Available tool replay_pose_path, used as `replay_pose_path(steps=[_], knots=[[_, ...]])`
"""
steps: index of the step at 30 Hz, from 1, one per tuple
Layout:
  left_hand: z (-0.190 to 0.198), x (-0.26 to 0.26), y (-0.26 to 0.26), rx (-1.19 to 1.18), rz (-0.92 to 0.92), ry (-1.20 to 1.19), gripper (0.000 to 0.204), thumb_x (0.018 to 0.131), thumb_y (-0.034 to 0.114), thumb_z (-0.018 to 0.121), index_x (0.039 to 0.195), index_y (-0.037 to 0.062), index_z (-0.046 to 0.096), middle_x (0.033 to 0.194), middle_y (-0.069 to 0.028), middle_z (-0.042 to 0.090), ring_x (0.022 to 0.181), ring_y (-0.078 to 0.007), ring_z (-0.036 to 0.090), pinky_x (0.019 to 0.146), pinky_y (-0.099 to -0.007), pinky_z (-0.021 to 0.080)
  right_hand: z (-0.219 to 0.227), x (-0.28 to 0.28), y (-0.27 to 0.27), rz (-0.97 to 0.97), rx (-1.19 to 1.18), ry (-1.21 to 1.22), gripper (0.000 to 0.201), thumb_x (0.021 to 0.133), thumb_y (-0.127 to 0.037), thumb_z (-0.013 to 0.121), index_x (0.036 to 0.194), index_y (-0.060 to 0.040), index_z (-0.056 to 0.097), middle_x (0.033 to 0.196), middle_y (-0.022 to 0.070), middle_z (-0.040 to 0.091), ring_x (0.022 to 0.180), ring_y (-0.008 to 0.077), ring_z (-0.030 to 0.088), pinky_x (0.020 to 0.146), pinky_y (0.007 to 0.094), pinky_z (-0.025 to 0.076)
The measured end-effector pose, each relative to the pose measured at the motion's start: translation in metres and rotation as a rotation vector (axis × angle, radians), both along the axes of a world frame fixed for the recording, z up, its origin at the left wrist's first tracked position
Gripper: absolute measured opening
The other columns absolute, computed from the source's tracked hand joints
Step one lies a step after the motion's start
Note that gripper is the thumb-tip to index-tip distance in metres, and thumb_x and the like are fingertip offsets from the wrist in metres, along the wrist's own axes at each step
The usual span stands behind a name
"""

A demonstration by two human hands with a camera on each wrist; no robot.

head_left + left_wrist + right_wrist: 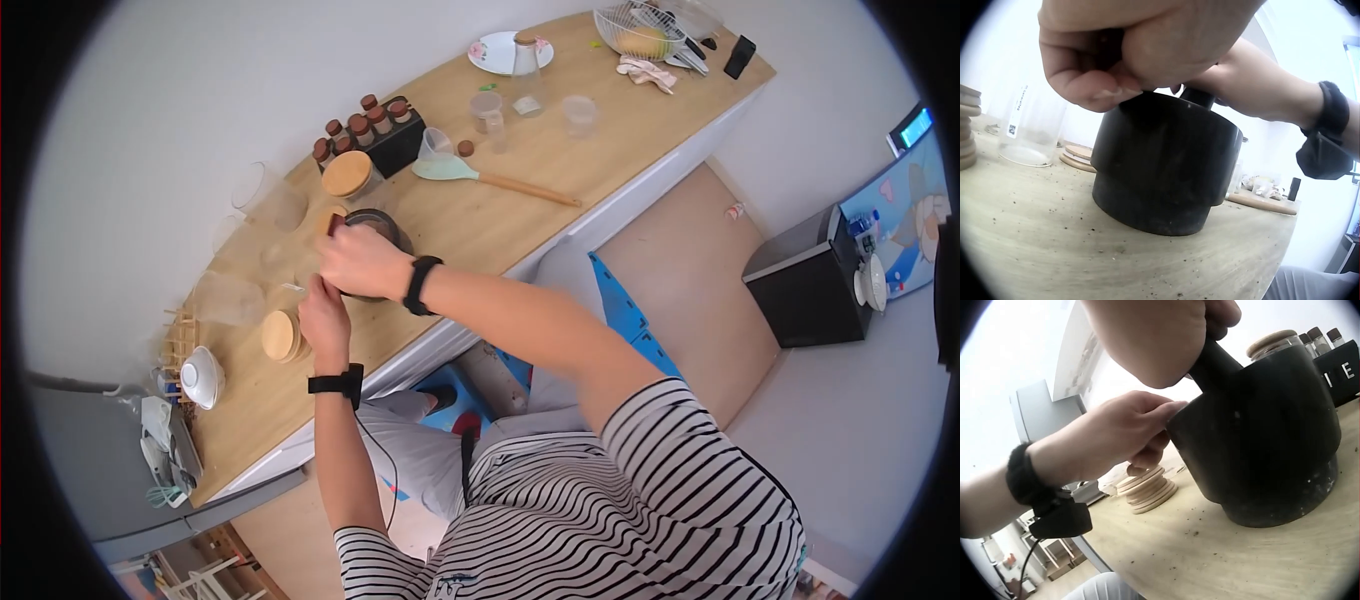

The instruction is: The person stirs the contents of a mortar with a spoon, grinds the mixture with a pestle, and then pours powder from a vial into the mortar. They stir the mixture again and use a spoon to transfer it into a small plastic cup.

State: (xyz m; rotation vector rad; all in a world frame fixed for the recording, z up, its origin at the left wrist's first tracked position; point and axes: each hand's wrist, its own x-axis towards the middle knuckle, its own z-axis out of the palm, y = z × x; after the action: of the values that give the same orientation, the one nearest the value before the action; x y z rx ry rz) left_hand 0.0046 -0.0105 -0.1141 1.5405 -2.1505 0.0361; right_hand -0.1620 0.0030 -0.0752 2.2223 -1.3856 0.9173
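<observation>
A black mortar (402, 236) stands on the wooden counter, partly hidden under my hands in the head view. My right hand (365, 262) grips the black pestle (1217, 366), which leans inside the mortar. At the mortar's near side, my left hand (325, 318) has its fingers curled and pinches the rim, as the right wrist view shows. What lies inside the mortar is mostly hidden. Dark crumbs (1082, 219) are scattered on the counter around its base. Close by are a jar with a wooden lid (347, 174) and a stack of round wooden lids (282, 336).
Clear glass jars (270, 198) stand along the wall side. Behind the mortar is a black rack of corked spice jars (385, 140). A mint spatula (500, 180), measuring cups (487, 106), a glass bottle (527, 75) and a plate (490, 55) lie farther right. White bowls (203, 378) sit at the left end.
</observation>
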Motion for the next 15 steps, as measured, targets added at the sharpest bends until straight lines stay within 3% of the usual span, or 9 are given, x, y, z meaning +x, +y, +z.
replay_pose_path(steps=[5,10,13,15], knots=[[0.009,-0.005,0.003,0.06,0.036,-0.018,0.034,0.108,0.036,0.051,0.094,0.0065,0.061,0.079,-0.0274,0.069,0.076,-0.05,0.067,0.063,-0.0596,0.051,0.011,-0.009,-0.033,-0.12,0.207,-0.114,0.011,0.075,-0.016,0.071,0.072,-0.0051,0.074,0.086,0.0135,0.07,0.073,0.0292,0.073,0.057,0.0416,0.057],[0.003,-0.004,0.006,0.024,0.023,0.034,0.036,0.108,0.037,0.051,0.092,0.0063,0.061,0.078,-0.0273,0.068,0.076,-0.0503,0.067,0.062,-0.0597,0.051,-0.004,-0.001,0.01,0.075,-0.077,-0.059,0.009,0.074,-0.013,0.069,0.068,-0.0066,0.07,0.079,0.0108,0.066,0.067,0.0268,0.069,0.056,0.0393,0.056],[0.003,-0.002,0.003,0.0,0.019,0.023,0.036,0.108,0.037,0.051,0.091,0.0062,0.06,0.077,-0.0269,0.068,0.074,-0.0503,0.066,0.062,-0.0597,0.05,0.003,-0.001,-0.022,0.105,0.058,0.006,0.009,0.073,-0.014,0.069,0.068,-0.007,0.071,0.077,0.0106,0.068,0.068,0.0279,0.07,0.058,0.0404,0.056],[0.004,-0.006,0.003,-0.001,0.025,0.01,0.036,0.108,0.036,0.051,0.09,0.0061,0.06,0.077,-0.0267,0.068,0.074,-0.0503,0.066,0.062,-0.0596,0.05,0.011,-0.02,-0.032,0.02,0.156,-0.06,0.009,0.073,-0.015,0.069,0.07,-0.0069,0.072,0.077,0.0127,0.07,0.07,0.0288,0.071,0.06,0.0417,0.057]])
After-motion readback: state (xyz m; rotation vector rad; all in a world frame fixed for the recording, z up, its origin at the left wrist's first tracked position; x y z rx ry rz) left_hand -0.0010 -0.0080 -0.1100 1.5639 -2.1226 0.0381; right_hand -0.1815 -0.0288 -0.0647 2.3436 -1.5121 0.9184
